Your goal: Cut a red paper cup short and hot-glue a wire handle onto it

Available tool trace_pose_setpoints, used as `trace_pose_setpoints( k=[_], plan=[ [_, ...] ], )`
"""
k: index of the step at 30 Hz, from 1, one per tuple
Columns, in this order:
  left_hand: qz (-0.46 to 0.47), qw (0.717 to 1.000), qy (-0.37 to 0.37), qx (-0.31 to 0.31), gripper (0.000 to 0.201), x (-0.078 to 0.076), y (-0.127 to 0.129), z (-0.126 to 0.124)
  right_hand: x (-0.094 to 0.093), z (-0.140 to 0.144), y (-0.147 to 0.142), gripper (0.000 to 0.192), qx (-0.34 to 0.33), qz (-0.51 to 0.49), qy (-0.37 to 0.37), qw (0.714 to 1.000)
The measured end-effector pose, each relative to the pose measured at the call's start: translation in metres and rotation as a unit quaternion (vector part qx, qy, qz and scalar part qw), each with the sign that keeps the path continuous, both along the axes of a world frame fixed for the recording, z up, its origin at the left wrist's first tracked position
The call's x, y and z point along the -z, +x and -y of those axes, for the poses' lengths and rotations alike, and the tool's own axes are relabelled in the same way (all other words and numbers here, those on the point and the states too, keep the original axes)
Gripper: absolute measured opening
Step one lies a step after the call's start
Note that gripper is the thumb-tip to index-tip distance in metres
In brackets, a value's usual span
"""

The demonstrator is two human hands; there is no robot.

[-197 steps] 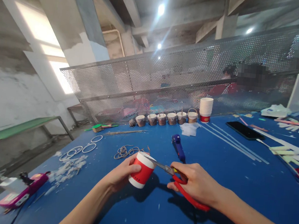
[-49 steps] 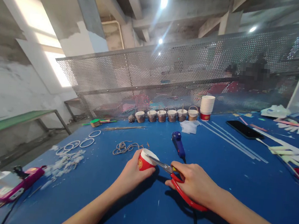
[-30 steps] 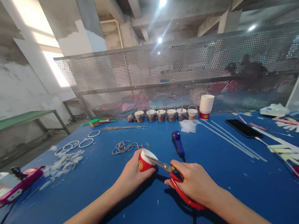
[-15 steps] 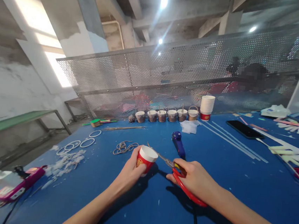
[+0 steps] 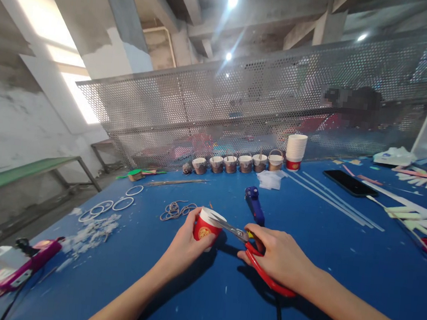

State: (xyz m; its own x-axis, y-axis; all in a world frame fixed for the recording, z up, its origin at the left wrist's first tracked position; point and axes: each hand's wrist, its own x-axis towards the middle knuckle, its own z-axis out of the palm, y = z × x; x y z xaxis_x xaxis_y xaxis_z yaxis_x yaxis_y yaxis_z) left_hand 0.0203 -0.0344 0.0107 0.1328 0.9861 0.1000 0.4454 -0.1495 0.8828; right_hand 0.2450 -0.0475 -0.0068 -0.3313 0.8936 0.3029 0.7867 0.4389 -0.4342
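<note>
The left hand [image 5: 186, 240] held the red paper cup [image 5: 206, 225] just above the near counter [image 5: 340, 252] while the right hand [image 5: 279, 257], closed around the red scissors [image 5: 250, 246], was cutting its rim, so the next move probably needed a small turn of the cup.

Paper cup [image 5: 207, 225] — glossy; scissors [image 5: 245, 243] — metal, plastic.

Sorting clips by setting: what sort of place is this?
Likely a craft workshop or small factory bench: a blue worktable strewn with paper scraps, a row of small brown-wrapped cups by a perforated metal screen, and bare concrete beams overhead.
</note>
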Motion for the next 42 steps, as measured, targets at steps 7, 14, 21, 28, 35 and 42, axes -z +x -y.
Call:
trace_pose_setpoints(
  k=[7,14,21,28,35,42],
  plan=[
    [0.003,1.000,-0.013,0.013,0.063,0.0005,0.0006,0.0002,0.0007,0.0000,0.0000,0.032,-0.013,-0.002,0.005,1.000],
    [0.007,1.000,-0.008,0.014,0.063,0.0011,0.0000,0.0005,0.0009,-0.0007,0.0016,0.035,-0.017,0.016,0.020,1.000],
    [0.010,1.000,-0.003,0.009,0.060,-0.0007,0.0010,0.0008,0.0011,-0.0011,0.0020,0.035,-0.022,0.021,0.029,0.999],
    [0.010,1.000,-0.006,0.014,0.060,-0.0010,0.0006,0.0014,0.0024,-0.0023,0.0039,0.039,-0.029,0.033,0.037,0.998],
    [0.014,1.000,-0.020,0.018,0.063,-0.0012,0.0002,0.0020,-0.0001,-0.0007,0.0045,0.037,-0.029,0.043,0.029,0.998],
    [0.016,1.000,-0.011,0.009,0.060,-0.0034,0.0020,0.0021,0.0018,-0.0018,0.0049,0.035,-0.031,0.042,0.030,0.998]
  ],
)
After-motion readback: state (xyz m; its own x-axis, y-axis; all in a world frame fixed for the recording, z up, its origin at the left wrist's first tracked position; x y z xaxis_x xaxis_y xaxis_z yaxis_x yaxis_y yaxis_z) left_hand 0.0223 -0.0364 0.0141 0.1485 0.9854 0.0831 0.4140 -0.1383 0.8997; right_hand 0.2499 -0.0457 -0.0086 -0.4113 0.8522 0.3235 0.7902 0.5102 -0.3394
